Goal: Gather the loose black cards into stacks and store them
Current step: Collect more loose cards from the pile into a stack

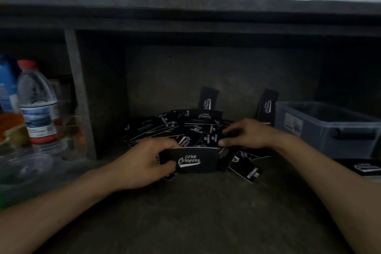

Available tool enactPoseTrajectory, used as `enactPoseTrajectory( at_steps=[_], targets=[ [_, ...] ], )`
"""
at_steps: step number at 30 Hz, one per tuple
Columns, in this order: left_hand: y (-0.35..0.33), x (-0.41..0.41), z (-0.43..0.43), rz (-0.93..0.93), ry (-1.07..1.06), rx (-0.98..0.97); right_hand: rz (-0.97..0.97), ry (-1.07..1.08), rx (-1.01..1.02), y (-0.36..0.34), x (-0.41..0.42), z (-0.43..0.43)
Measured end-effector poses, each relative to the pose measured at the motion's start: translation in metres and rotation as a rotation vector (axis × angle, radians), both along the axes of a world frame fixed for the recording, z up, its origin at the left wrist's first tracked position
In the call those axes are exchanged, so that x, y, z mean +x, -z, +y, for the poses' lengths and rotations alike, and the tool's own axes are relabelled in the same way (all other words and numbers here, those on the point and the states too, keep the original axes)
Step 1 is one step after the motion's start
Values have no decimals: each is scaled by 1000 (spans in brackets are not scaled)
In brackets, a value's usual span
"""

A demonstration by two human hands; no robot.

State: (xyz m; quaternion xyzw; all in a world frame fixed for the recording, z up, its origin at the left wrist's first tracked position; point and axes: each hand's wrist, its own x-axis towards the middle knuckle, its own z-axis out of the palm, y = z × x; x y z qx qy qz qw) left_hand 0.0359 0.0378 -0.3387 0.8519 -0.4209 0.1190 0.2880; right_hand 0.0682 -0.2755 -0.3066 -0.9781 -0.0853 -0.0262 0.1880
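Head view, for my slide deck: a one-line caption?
Left hand grips a Club Camping card stack while right hand reaches into the loose card pile.

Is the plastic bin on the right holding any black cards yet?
No. The plastic bin looks empty, while the black cards lie in a loose pile on the shelf.

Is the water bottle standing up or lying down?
Standing up. The water bottle has its red cap on top, left of the shelf divider.

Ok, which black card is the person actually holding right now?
Start at the heap of black printed cards in the dark shelf's middle bay. At its near edge, the left hand grips one black card. Unlike its neighbours, it stands upright facing the camera, white "Club Camping" script readable.
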Motion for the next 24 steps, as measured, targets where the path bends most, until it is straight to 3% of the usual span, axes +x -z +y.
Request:
enactPoseTrajectory(
  at_steps=[3,8,12,16,21,24],
  targets=[
    [0,-1,-1,-14,-1,0,-109,-19,47,-8,-6,4],
    [0,-1,-1,16,-4,-31,172,2,-240,-18,-18,24],
    [0,-3,-1,21,-4,-35,118,-18,-254,-16,-23,27],
    [0,-4,-2,7,-12,-34,-122,-88,-8,-20,-17,12],
    [0,-5,-3,1,-42,-49,-742,6,298,-30,-7,-1],
    [0,-4,-2,41,-92,-85,-644,-62,649,-39,-14,6]
  ],
)
